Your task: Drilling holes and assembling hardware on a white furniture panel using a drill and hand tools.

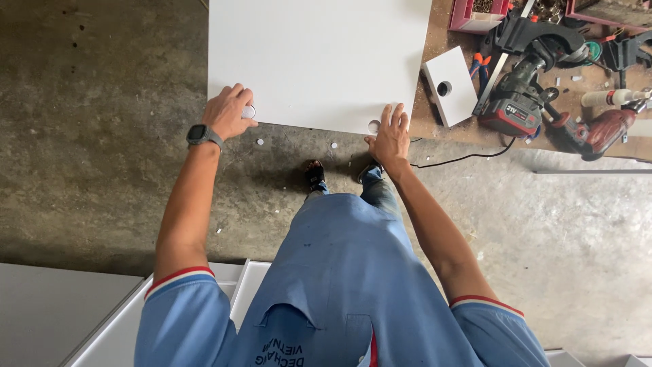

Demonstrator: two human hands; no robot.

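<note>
From the head camera, looking straight down, a large white panel point(319, 58) lies flat on a bench point(435, 126), its near edge overhanging toward the person. The left hand point(227, 112) sits at the panel's near left corner; its fingers point(238, 94) are curled together over the edge, closing around a small round white fitting point(249, 112) set at a hole there. A dark watch point(200, 134) is strapped to that wrist. The right hand point(392, 132) rests flat on the panel's near edge farther along, its fingers point(394, 114) straight, close together and pressed on the surface, holding nothing. Just beside the thumb side of this hand is a round hole point(373, 126) bored in the panel near the edge.

On the bench to the right of the panel lies a small white block point(449, 85) with a dark round hole in it. Beyond it lie a dark red-and-black cordless drill point(519, 95) and a second red power tool point(601, 130), with clamps and small parts around them and a pink tray point(479, 15) at the top. A black cable point(468, 158) trails off the bench edge.

Below is a rough concrete floor point(102, 149), with small white discs point(260, 142) scattered near the person's sandalled feet point(314, 175). The person wears a blue short-sleeved shirt point(346, 285) and jeans. White panels point(61, 306) lie at the lower left.
</note>
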